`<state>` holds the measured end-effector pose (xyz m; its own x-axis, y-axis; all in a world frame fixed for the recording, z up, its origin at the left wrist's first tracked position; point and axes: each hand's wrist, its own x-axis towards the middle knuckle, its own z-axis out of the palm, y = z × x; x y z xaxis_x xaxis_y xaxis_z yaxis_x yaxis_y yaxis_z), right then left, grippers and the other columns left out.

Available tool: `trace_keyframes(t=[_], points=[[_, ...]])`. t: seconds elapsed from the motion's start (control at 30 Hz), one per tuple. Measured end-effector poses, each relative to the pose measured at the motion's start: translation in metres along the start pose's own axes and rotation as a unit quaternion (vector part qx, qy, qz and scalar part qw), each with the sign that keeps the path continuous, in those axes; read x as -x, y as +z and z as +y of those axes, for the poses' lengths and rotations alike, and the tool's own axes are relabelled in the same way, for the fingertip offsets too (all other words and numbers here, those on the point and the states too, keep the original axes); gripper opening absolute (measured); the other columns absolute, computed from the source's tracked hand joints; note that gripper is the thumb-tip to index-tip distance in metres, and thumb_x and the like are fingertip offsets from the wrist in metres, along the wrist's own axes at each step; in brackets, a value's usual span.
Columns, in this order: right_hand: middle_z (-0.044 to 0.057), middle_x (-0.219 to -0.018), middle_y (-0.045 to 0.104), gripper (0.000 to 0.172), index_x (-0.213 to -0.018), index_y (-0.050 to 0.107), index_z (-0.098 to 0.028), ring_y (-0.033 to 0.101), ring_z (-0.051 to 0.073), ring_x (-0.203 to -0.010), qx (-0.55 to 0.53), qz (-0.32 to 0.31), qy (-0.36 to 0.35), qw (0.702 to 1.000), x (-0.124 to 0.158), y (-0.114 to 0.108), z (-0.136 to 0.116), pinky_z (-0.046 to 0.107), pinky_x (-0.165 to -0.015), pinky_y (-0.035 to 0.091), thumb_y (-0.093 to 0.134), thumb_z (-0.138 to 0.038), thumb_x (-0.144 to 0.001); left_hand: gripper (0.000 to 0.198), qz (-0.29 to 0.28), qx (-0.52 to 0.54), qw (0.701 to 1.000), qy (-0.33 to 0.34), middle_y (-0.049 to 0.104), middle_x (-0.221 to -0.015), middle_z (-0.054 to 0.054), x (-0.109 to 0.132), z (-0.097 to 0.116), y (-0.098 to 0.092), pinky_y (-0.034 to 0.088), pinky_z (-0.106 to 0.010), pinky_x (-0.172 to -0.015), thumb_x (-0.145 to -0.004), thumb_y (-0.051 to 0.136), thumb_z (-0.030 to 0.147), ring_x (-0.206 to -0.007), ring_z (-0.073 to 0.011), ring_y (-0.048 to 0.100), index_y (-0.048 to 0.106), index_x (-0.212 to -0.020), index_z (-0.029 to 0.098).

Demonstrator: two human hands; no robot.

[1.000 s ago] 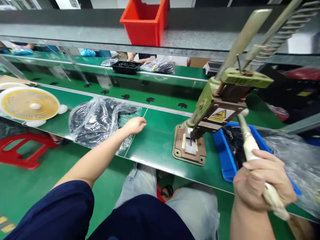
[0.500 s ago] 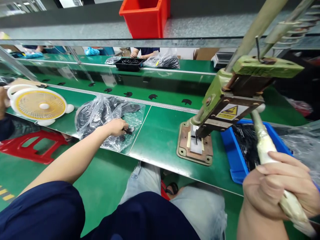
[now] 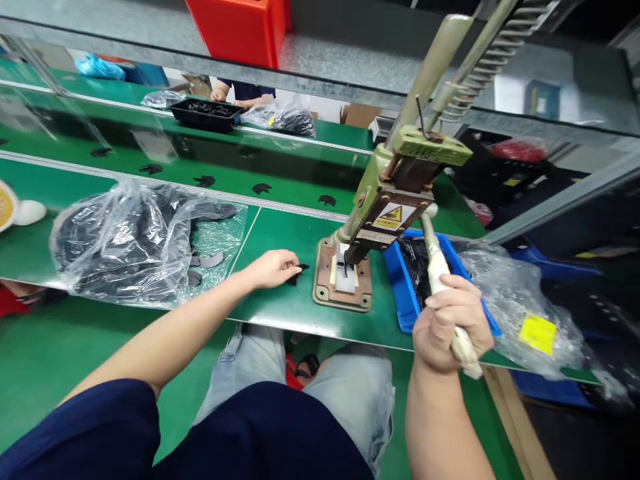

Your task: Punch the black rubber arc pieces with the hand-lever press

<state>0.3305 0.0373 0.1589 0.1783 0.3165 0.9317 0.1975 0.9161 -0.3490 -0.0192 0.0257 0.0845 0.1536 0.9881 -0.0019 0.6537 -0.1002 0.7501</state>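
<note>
A green hand press (image 3: 395, 193) stands on the green table (image 3: 290, 310), with a white pad on its brown base plate (image 3: 345, 285). My right hand (image 3: 450, 327) is wrapped round the press's taped lever handle (image 3: 439, 270). My left hand (image 3: 273, 268) pinches a small flat black piece (image 3: 299, 269) just left of the base plate, low over the table. A clear plastic bag (image 3: 135, 243) full of black pieces lies at the left, with a few pieces loose at its mouth.
A blue tray (image 3: 400, 287) of black parts sits right of the press, beside another clear bag (image 3: 520, 313) with a yellow label. A conveyor belt (image 3: 225, 170) carries black pieces behind. Across it, another person's hands rest near a black tray (image 3: 205, 113). A red bin (image 3: 240, 27) stands on the shelf above.
My left hand reached into the clear bag, picked up a black piece and carried it right to the press base. My right hand stayed on the lever. The view shifted right.
</note>
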Motion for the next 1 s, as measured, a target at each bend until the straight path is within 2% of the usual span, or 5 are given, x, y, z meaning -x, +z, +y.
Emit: trace_keyframes(t=[0.13,0.37,0.53,0.7,1.0], points=[[-0.002,-0.069,0.062,0.03,-0.068,0.056,-0.024,0.065,0.021,-0.077,0.009,-0.031,0.021,0.999,0.0,-0.006,-0.004,0.058,-0.101,0.054,0.072,-0.036,-0.091,0.028,-0.032,0.093,0.994,-0.044,0.07,-0.073,0.0,-0.005,-0.001,0.041,0.045,-0.025,-0.06,-0.091,0.073,0.049,-0.066,-0.0171,0.065,0.064,-0.083,0.024],[-0.003,-0.065,0.059,0.031,-0.066,0.054,-0.023,0.06,0.018,-0.068,-0.006,-0.006,0.0,1.0,0.0,-0.001,-0.002,0.057,-0.096,0.055,0.071,-0.035,-0.09,0.023,0.065,0.089,0.993,-0.042,0.069,-0.072,0.002,-0.006,0.003,0.043,0.047,-0.027,-0.062,-0.102,0.063,0.047,-0.061,-0.017,0.067,0.056,-0.098,0.026],[-0.002,-0.067,0.06,0.03,-0.068,0.056,-0.024,0.06,0.019,-0.07,0.002,-0.02,0.009,1.0,0.0,-0.002,-0.003,0.059,-0.098,0.055,0.07,-0.036,-0.091,0.022,0.038,0.106,0.993,-0.031,0.07,-0.074,0.001,-0.009,0.006,0.065,0.051,-0.027,-0.063,-0.103,0.062,0.043,-0.066,-0.0176,0.071,0.056,-0.091,0.024],[-0.002,-0.068,0.061,0.03,-0.068,0.057,-0.023,0.062,0.02,-0.072,0.0,-0.023,0.014,1.0,0.001,-0.005,-0.004,0.057,-0.099,0.053,0.071,-0.035,-0.092,0.027,0.026,0.206,0.972,-0.106,0.069,-0.061,0.003,-0.028,0.011,0.057,0.047,-0.022,-0.052,-0.106,0.062,0.046,-0.051,-0.0147,0.066,0.051,-0.094,0.024],[-0.002,-0.07,0.063,0.029,-0.069,0.056,-0.023,0.063,0.02,-0.075,-0.001,-0.031,-0.003,1.0,0.0,-0.005,-0.003,0.055,-0.096,0.054,0.07,-0.034,-0.093,0.025,-0.038,0.271,0.952,-0.134,0.07,-0.057,0.0,-0.069,0.051,0.057,0.048,-0.019,-0.048,-0.105,0.07,0.032,-0.045,-0.0122,0.065,0.054,-0.091,0.018]])
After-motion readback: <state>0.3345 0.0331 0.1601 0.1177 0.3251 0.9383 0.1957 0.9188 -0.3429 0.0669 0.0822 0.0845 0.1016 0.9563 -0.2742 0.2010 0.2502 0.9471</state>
